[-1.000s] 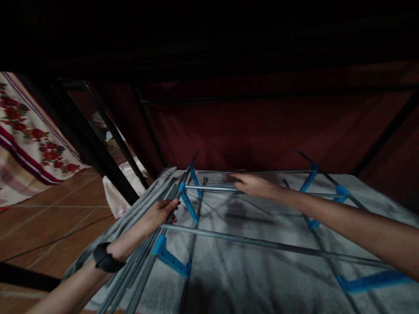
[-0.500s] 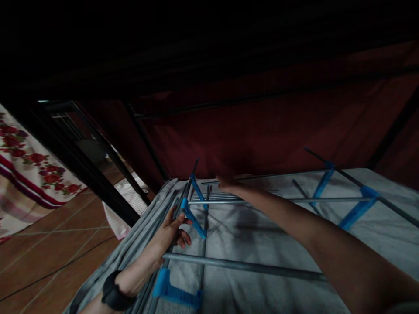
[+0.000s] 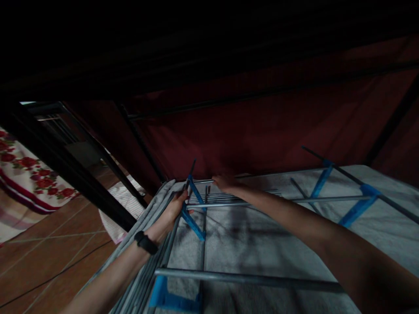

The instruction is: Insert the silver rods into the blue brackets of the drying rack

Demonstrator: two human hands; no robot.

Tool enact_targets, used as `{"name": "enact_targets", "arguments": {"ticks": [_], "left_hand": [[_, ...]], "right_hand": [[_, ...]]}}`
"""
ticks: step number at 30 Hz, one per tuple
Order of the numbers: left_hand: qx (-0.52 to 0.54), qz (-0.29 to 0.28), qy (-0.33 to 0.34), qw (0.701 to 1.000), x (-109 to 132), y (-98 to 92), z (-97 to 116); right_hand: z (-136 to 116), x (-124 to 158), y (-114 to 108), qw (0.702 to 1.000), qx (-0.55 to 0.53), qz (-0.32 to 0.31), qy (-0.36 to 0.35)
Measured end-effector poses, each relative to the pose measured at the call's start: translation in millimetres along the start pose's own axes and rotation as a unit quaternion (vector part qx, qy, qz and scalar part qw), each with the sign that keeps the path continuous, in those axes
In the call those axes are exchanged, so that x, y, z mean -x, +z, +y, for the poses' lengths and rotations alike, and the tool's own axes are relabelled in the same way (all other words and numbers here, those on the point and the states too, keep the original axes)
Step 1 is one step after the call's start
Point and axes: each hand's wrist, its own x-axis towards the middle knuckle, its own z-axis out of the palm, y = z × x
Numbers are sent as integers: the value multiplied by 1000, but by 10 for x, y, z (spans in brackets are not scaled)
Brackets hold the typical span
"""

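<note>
A frame of grey metal rods (image 3: pixel 248 279) joined by blue plastic connectors (image 3: pixel 194 223) lies on a grey fabric sheet (image 3: pixel 262 244). My left hand (image 3: pixel 173 212), a black band on its wrist, is closed round the side rod beside a blue connector. My right hand (image 3: pixel 225 182) reaches to the far end and rests on a bundle of loose thin rods (image 3: pixel 229 197) near the dark red fabric wall; its fingers are curled over them.
Dark red fabric (image 3: pixel 262 126) on black poles (image 3: pixel 75 174) encloses the space. Brown tiled floor (image 3: pixel 49 253) lies to the left, with a floral cloth (image 3: pixel 29 174) and a white striped cloth (image 3: pixel 121 205).
My left hand slid forward along the side rod towards the far blue connector. My right hand reached further back to the loose rods. The view moved closer.
</note>
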Motion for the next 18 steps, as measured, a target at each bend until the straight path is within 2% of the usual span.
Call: {"name": "enact_targets", "arguments": {"ticks": [3,5,8,11,18], "left_hand": [[18,15,43,999,-77,47,54],[45,-2,12,999,-143,49,75],[92,11,-38,995,-280,41,84],[104,22,-38,994,-375,54,70],[107,10,-38,993,-235,154,59]], "right_hand": [[13,9,-24,1000,2,11,-1],[33,2,-24,1000,3,17,2],[61,-13,-8,1000,5,22,10],[87,-17,4,999,8,26,18],[133,61,5,1000,4,11,16]]}}
